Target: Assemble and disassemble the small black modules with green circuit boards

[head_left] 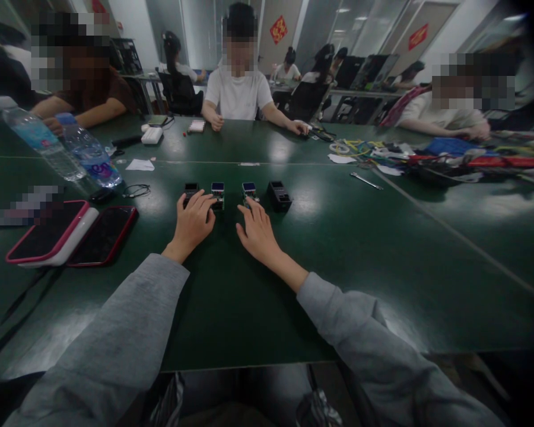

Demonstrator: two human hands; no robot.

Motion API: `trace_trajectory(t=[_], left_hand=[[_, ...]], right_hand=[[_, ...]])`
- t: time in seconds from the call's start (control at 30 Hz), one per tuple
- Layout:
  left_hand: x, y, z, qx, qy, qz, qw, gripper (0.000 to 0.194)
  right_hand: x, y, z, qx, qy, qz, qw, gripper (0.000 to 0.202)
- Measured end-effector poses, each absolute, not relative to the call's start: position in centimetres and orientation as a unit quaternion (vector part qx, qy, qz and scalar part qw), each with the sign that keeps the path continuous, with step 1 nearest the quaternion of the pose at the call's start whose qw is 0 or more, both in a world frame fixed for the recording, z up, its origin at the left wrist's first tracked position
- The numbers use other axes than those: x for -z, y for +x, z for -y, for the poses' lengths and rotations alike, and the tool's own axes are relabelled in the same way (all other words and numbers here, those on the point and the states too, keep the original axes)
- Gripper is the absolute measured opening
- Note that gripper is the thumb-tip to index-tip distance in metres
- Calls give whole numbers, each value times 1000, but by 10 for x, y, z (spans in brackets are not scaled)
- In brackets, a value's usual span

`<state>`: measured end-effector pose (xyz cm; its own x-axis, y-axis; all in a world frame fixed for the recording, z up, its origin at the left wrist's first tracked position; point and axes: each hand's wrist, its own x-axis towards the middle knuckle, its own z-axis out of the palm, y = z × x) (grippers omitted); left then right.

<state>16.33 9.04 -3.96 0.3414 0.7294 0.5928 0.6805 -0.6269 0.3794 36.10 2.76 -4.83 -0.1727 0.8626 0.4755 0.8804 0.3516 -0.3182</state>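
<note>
Two small circuit boards with dark screens, the left board (218,188) and the right board (248,188), sit side by side on the green table (231,296). A black plastic casing (191,187) lies to the left of them, partly hidden by my left hand (192,219). That hand is open, its fingers stretched over the casing and reaching the left board's lower edge. My right hand (258,231) is also open, fingertips at the lower part of the right board. To its right stands a second black casing (279,196), which no hand touches.
Phones (102,237), a white-and-pink device (48,234) and two water bottles (93,154) are on the left. A small wrench (366,181) and tangled cables (369,148) lie to the right. A person in white (238,95) sits opposite; others sit at both sides.
</note>
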Motion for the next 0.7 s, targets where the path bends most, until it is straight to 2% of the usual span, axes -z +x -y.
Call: trace_trajectory(t=[0.3,0.7], left_hand=[[48,164,-96,-312,861,-400,-44,41],[49,161,-100,-334,853,-401,-32,38]], right_hand=[[58,386,-51,44,-592,767,242,58],[55,389,-52,48,-580,771,260,58]])
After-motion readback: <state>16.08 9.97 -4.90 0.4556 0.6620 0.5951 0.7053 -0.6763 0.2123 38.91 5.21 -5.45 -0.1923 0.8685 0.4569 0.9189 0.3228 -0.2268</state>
